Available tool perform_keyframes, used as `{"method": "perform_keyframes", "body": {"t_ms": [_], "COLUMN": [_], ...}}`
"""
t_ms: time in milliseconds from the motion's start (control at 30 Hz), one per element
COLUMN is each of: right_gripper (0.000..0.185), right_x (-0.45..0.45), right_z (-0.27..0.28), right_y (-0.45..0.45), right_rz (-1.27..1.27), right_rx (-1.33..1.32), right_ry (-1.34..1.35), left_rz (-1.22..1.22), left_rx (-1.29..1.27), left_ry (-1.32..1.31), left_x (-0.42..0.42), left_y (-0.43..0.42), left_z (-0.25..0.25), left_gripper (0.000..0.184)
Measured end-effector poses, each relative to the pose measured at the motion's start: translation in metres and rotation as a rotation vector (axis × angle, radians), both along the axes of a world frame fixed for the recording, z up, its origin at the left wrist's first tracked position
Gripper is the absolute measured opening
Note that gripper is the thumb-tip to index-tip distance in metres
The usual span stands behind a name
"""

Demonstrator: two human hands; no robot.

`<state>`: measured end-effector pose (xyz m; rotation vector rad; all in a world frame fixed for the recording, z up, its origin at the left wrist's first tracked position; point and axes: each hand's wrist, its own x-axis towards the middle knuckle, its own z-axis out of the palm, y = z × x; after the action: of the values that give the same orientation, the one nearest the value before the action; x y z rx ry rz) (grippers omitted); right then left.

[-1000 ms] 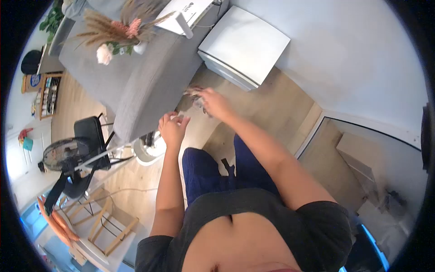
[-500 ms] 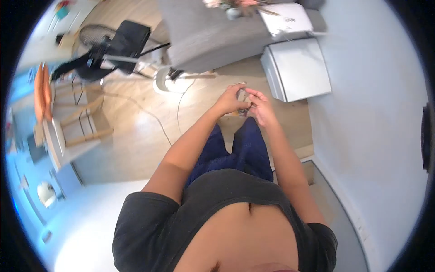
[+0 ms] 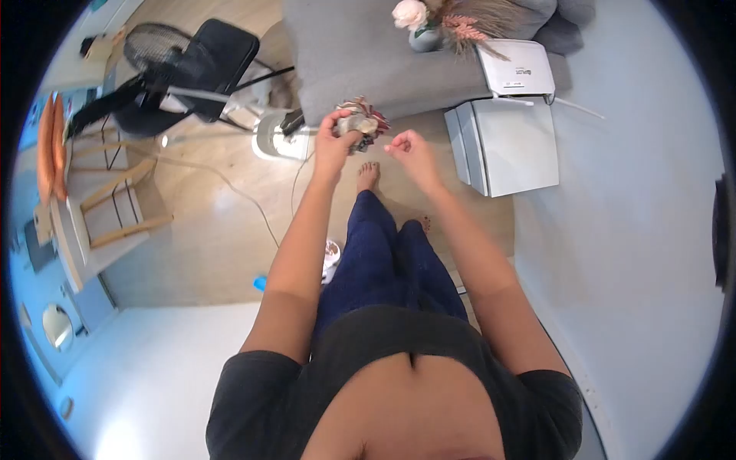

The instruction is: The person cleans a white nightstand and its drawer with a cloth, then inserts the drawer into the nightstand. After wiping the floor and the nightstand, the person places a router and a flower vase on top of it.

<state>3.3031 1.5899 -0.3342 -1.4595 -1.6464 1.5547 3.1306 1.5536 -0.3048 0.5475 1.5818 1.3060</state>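
Observation:
A ruffled, rounded bundle [image 3: 363, 124] with a pale middle and cream and dark red edges is held up in front of me. Its exact kind is unclear. My left hand [image 3: 334, 146] grips it from the left, thumb across its near side and fingers curled behind. Just to the right, apart from the bundle, is my right hand [image 3: 415, 157]. Its fingers are drawn together in a pinch, and whatever may be between them is too small to make out.
Ahead stands a grey sofa [image 3: 345, 57] with a flower vase [image 3: 424, 38]. A white cabinet [image 3: 517, 149] and a white device with antennas [image 3: 517, 70] are at right. Left are a black fan [image 3: 157, 47], a chair [image 3: 126, 199] and a cable [image 3: 230, 180] across the floor.
My hands have moved forward and left from close together, and the right hand has come away from the left. The bundle, mostly hidden before, now shows clearly. My view has shifted slightly.

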Motion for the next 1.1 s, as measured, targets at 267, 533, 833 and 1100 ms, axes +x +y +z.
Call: {"method": "perform_keyframes", "body": {"t_ms": [267,533,833,1100], "right_gripper": [0.024,0.025,0.036,0.048], "right_x": [-0.043,0.031,0.165,0.203], "right_z": [-0.033,-0.035,-0.029,-0.039], "right_y": [0.036,0.082,0.111,0.183], "right_rz": [-0.276,-0.75,-1.094,-0.987], "right_rx": [0.163,-0.174,-0.256,-0.296], "right_ry": [0.081,-0.042,0.32,0.396], "left_rz": [-0.404,-0.715,-0.953,-0.913], "left_rx": [-0.185,0.401,0.601,0.051], "left_ry": [1.242,0.993,0.869,0.902], "left_x": [-0.091,0.024,0.203,0.246], "left_y": [0.06,0.148,0.264,0.388], "left_z": [-0.049,0.026,0.037,-0.027], "left_gripper": [0.061,0.03,0.029,0.064]}}
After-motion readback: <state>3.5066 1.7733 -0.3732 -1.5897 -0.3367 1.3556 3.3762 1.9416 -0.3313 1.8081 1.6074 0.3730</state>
